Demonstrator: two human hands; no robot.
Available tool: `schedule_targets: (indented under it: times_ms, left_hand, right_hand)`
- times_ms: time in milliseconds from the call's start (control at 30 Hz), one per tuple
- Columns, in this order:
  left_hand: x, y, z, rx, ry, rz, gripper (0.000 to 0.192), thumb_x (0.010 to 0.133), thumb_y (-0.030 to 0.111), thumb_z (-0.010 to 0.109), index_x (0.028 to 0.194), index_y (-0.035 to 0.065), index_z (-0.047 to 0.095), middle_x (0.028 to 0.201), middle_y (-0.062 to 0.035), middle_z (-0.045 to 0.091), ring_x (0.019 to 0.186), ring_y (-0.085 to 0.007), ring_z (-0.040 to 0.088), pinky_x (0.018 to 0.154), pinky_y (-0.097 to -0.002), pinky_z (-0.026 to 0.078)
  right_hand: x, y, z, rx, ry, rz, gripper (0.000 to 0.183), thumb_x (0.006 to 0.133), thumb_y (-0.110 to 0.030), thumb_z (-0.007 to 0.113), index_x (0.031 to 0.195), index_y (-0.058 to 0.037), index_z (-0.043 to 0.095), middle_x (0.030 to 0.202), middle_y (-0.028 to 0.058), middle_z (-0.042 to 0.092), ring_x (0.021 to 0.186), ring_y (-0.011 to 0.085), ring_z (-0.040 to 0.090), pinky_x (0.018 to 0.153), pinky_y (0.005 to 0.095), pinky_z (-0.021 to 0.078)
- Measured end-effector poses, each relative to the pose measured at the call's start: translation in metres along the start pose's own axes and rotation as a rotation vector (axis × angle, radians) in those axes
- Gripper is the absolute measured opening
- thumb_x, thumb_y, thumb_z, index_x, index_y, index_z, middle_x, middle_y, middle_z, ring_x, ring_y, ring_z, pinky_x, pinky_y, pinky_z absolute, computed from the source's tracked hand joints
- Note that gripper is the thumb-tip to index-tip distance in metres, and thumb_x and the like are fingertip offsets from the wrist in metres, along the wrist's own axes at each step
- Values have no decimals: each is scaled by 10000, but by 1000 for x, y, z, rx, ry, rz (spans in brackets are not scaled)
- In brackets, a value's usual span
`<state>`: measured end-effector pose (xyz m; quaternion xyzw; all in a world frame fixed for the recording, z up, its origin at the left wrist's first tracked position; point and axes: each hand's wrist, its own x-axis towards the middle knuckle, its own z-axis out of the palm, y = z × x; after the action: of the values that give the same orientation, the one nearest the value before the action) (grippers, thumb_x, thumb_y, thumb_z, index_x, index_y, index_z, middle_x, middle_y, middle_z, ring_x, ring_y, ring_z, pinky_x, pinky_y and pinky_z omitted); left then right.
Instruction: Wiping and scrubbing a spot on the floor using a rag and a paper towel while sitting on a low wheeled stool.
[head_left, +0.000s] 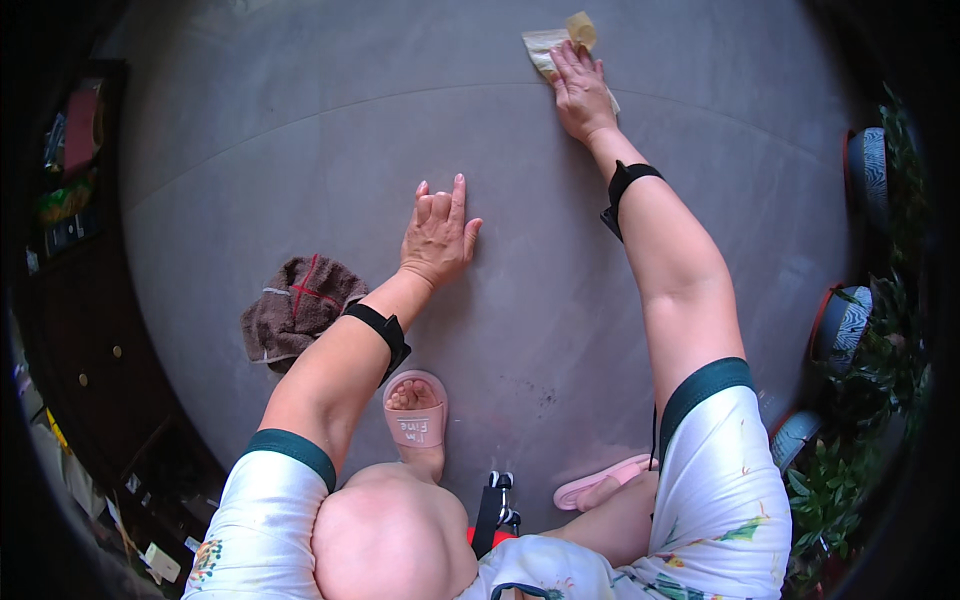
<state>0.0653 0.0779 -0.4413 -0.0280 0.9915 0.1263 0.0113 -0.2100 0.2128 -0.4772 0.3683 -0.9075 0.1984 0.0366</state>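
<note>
My right hand lies flat, fingers forward, on a thin, crumpled pale-yellow cloth or wipe on the grey tiled floor. Part of the cloth sticks out past the fingertips, and a corner shows beside the wrist; the rest is hidden under the palm. Nearer to me, my left hand is over the floor and holds nothing. Its index and little fingers are stretched out, the middle two bent, the thumb out to the side. A rumpled brown terry towel with red and white stripes rests left of that wrist.
Along the left stands a dark wooden cabinet with items on its shelf. Potted plants line the right side. Pink slippers are on my feet. Between my legs are small caster wheels and a red edge.
</note>
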Motion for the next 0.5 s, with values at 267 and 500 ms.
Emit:
schedule_targets:
  times_ms: [267,500]
  left_hand:
    - [-6,-9,2,-84,34,-24,590,887,247,477,1369,-56,324,1023,-128,464,1035,-288,424,1104,-442,208]
    - [-7,-11,2,-65,58,6,584,878,220,471,1379,-39,320,997,-100,461,1003,-264,427,1109,-431,214]
  right_hand:
    - [-160,-84,-59,361,-423,-454,450,812,-93,567,1257,-59,520,1301,153,507,1263,306,437,1087,483,294]
    - [-217,-103,-139,726,-913,-77,357,931,-108,467,1282,-53,504,1370,144,451,1331,306,339,1124,428,229]
